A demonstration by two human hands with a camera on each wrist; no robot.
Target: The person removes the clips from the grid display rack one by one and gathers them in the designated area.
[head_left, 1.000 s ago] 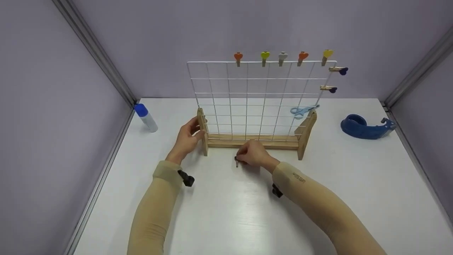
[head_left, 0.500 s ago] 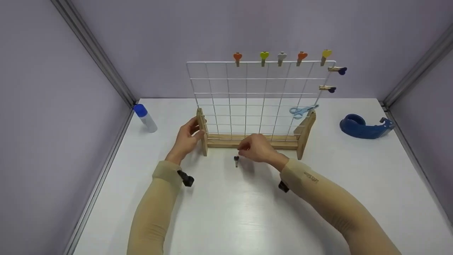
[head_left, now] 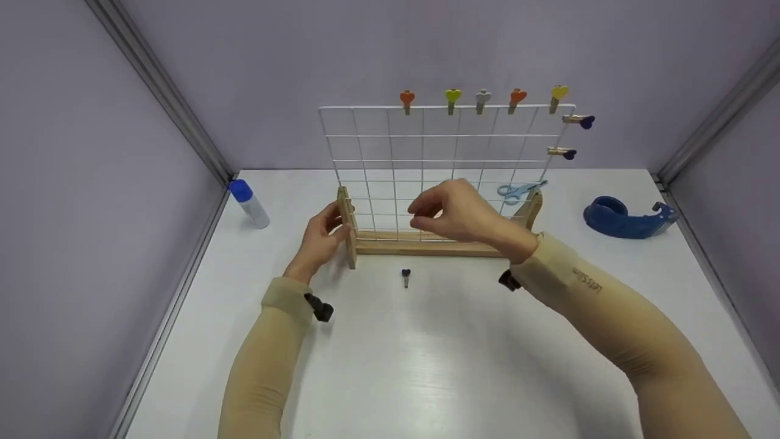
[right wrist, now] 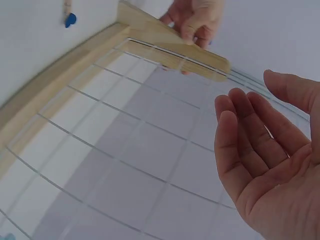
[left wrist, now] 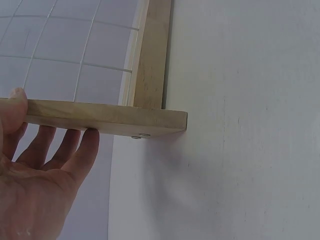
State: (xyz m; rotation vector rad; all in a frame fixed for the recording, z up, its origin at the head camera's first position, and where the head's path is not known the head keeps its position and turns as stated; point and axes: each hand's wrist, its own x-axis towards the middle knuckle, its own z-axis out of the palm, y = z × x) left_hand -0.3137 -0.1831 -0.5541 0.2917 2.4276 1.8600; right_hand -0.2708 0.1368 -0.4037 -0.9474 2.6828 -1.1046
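Note:
A white wire grid [head_left: 378,149] stands upright in a wooden stand [head_left: 420,247]. My left hand [head_left: 320,241] grips the stand's left side post [left wrist: 107,116], thumb on one face and fingers on the other. In front of the grid hovers my right hand [head_left: 457,213], its fingers loosely bent and the palm bare in the right wrist view. A small wooden clothespin with a dark blue heart [head_left: 406,278] lies on the table in front of the stand. Orange, lime, grey and yellow heart clothespins [head_left: 453,100] line the grid's top edge; two dark blue ones [head_left: 579,121] clip its right edge.
Light blue scissors [head_left: 515,192] lie behind the grid at right. A blue tape dispenser [head_left: 627,221] sits on the far right of the white table [head_left: 378,366]. At left stands a glue bottle with a blue cap [head_left: 250,204]. Walls enclose the back and sides.
My right hand has let go of the dark blue heart clothespin, which stays on the table, and has risen away to in front of the grid. The left hand keeps its grip.

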